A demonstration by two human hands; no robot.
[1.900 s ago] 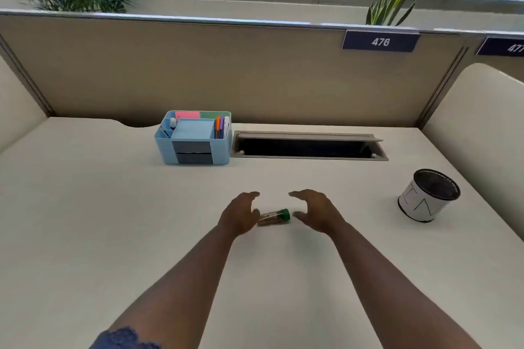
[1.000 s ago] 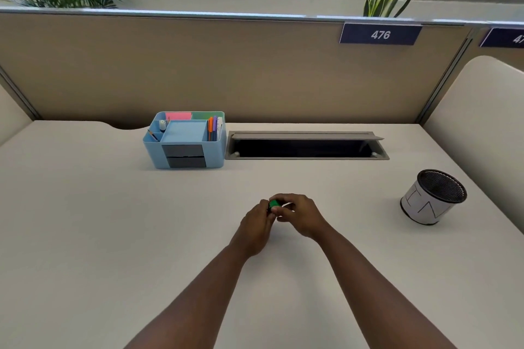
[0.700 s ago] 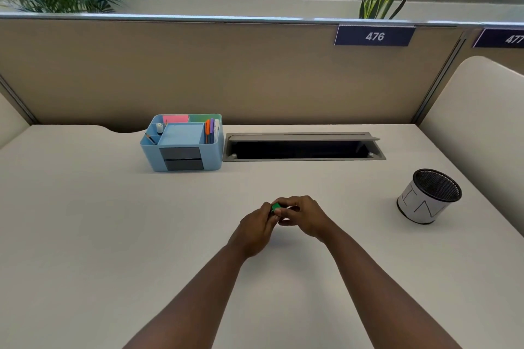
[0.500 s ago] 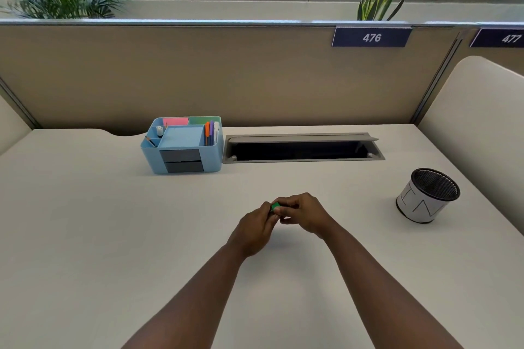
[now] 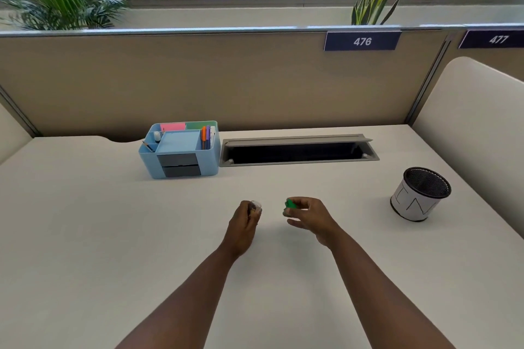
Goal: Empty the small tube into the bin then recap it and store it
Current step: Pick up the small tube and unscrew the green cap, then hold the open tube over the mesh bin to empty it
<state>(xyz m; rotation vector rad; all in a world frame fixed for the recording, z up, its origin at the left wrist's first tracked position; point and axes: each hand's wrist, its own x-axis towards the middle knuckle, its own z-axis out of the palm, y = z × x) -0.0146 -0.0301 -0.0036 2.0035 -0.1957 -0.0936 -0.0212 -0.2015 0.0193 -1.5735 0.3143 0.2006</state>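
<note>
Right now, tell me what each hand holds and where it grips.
The left hand holds the small tube around its body, open mouth up. The right hand pinches the green cap at its fingertips, apart from the tube.

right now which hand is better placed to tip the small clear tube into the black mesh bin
Left. The left hand already grips the open small clear tube; the right hand is busy with the green cap. It must cross toward the black mesh bin, though.
</note>
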